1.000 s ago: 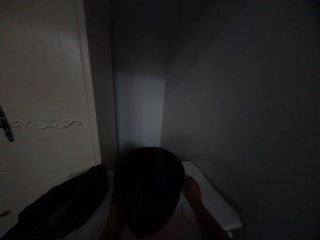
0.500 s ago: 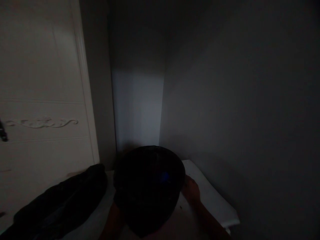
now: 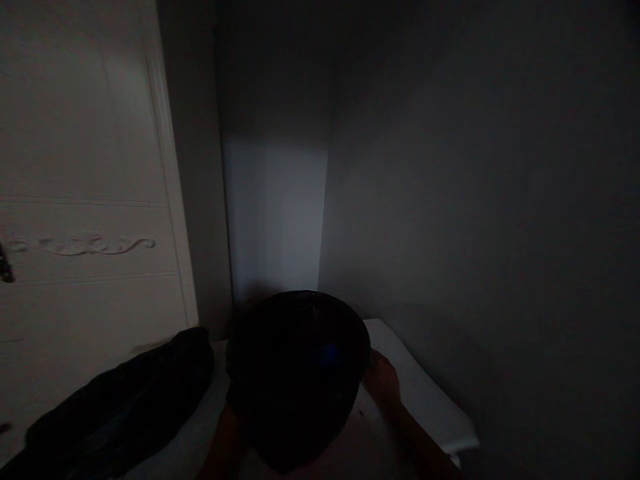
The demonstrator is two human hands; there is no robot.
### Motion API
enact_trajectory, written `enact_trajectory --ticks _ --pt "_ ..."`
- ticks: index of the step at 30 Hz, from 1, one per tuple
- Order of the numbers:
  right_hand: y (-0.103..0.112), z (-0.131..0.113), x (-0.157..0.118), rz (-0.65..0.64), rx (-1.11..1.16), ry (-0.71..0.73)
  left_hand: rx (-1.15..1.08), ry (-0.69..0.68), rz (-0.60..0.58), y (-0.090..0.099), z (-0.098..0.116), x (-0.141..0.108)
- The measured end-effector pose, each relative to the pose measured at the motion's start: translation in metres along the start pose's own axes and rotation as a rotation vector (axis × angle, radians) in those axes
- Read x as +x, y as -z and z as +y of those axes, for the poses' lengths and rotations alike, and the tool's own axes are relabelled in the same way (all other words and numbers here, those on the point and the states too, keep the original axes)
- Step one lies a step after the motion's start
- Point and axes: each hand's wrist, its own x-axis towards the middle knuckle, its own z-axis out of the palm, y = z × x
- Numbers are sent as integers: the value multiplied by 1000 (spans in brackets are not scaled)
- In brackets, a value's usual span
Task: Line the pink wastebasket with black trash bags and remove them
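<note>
A dark round bin (image 3: 295,400), apparently lined with black plastic, stands in front of me with its wide mouth tilted toward me. Inside it shows a small blue patch (image 3: 327,353), too dim to name. My right hand (image 3: 383,380) is closed against the bin's right side below the rim, its fingertips partly out of sight behind it. On the opposite side, my left hand (image 3: 233,423) grips the lower left of the bin; its fingers are mostly hidden in shadow. To the left lies a crumpled black plastic bag (image 3: 130,400), apart from both hands.
A white surface (image 3: 420,393) lies under the bin, its right edge near the grey wall (image 3: 450,233). At the left is a white door (image 3: 85,153) with a dark handle (image 3: 5,265). The room corner is behind the bin, and the light is very low.
Almost nothing differs. The blue patch inside the bin looks slightly wider and more smeared; both hands and the bin stay in place.
</note>
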Motion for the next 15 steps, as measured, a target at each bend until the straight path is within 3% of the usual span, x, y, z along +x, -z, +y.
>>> enact_trajectory --ticks 4,12,15 --pt "-4 3 0 1 -41 -3 26 -70 28 -4 -13 2" --pt "-5 5 0 28 -32 6 121 -125 2 -2 -7 2" --pt "-7 5 1 29 -35 -2 100 -146 48 -2 -9 3"
